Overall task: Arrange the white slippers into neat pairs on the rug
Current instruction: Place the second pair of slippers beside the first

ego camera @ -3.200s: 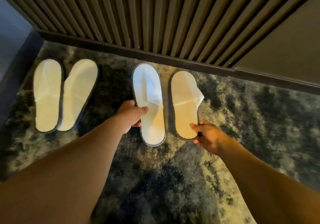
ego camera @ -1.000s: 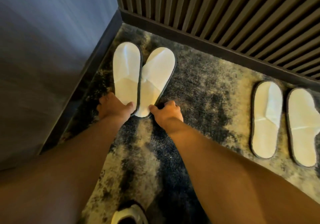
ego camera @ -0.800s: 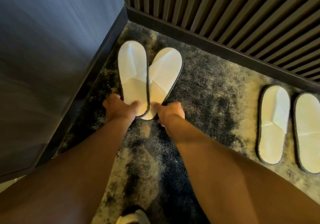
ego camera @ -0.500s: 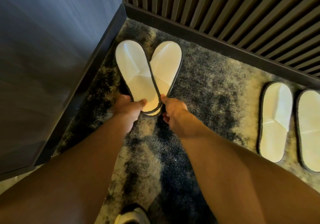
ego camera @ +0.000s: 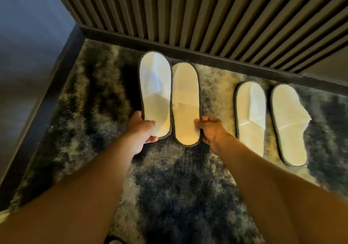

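Item: four white slippers on a mottled dark-and-pale rug (ego camera: 188,177), toes toward the slatted wall (ego camera: 207,14).

Left pair, in hand. Left slipper (ego camera: 155,93) sits slightly farther than right slipper (ego camera: 185,102); their long edges touch or overlap, which of the two cannot be told. Left hand (ego camera: 141,132) pinches the near heel of the left slipper, thumb on top, fingers curled beneath. Right hand (ego camera: 211,130) grips the heel edge of the right slipper, thumb pressed on the insole, other fingers folded at the rim.

Right pair, untouched: inner slipper (ego camera: 250,115) and outer slipper (ego camera: 288,123), lying parallel with a gap between them.

Risks, as judged:
- Heels left unlevel on release, since the left slipper lies farther.
- One sole riding over the other's rim if the two are pushed together.
- Thin soles buckling or dragging on the rug pile when slid.
- Right forearm brushing the inner slipper just beside it and knocking the finished pair askew.
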